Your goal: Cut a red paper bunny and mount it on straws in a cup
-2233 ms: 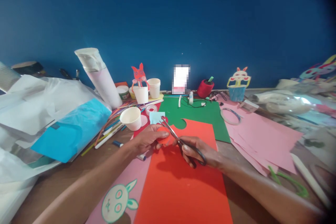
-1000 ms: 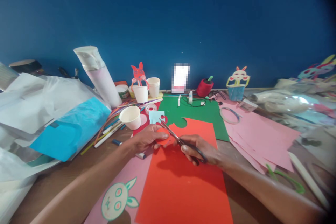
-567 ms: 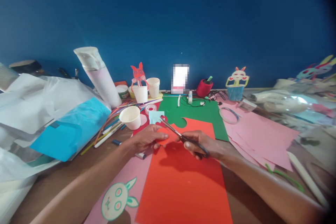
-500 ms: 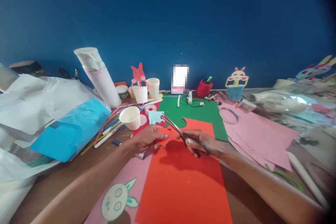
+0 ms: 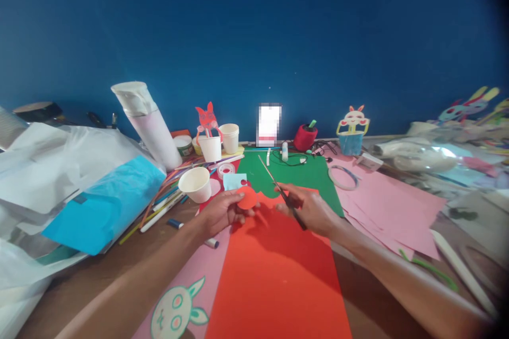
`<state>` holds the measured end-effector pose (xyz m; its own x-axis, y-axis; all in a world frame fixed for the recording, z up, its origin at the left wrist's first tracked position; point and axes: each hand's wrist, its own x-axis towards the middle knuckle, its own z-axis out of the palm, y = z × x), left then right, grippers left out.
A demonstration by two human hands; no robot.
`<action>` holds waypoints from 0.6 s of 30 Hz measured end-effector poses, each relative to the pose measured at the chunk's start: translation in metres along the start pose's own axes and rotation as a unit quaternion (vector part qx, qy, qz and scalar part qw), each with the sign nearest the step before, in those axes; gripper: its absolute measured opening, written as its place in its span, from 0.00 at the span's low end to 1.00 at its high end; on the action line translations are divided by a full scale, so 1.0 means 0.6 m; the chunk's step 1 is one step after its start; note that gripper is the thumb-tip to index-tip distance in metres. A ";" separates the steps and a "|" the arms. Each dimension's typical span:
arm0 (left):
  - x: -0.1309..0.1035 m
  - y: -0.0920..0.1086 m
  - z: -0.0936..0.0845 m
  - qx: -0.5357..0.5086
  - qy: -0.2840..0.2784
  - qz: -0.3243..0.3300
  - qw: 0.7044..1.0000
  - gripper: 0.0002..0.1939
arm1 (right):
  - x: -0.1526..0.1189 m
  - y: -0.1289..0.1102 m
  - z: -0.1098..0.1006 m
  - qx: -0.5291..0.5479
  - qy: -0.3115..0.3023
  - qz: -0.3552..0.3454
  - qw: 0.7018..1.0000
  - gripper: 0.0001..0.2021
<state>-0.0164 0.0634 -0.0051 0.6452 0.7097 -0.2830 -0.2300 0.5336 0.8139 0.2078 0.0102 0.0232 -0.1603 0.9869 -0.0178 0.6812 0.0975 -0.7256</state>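
My left hand pinches a small round piece of red-orange paper between thumb and fingers. Black-handled scissors are in my right hand, their blades pointing up and left and apart from the round piece. Beneath both hands lies a large red-orange sheet, its far edge cut in curves. A light blue paper scrap with a cut-out lies just beyond my left hand. Part of the scissor handle is hidden by my right fingers.
An open white cup stands left, near markers. A cup with a red paper figure stands behind. Green paper lies under the red-orange sheet. Pink sheets lie right. A rabbit drawing is at lower left.
The scissors have moved away from the round piece, and their blades have closed together. The round piece now shows flatter and more fully in my left hand. The view has shifted slightly.
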 end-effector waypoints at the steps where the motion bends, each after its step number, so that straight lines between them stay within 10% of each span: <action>1: 0.001 0.000 -0.001 -0.020 0.004 0.002 1.000 0.11 | 0.002 0.003 -0.003 -0.079 0.041 -0.002 0.996 0.23; 8: 0.007 0.010 -0.005 -0.111 0.012 -0.034 0.993 0.23 | 0.023 0.036 -0.019 -0.318 0.114 0.032 0.941 0.27; 18: 0.008 0.009 -0.010 -0.154 0.022 -0.025 0.988 0.19 | 0.038 0.070 -0.032 -0.245 0.065 0.036 0.967 0.28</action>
<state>-0.0193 0.0726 -0.0049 0.6312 0.6939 -0.3465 -0.4131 0.6789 0.6070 0.2462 0.0394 0.0055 -0.0309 0.9981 0.0534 0.9490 0.0461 -0.3118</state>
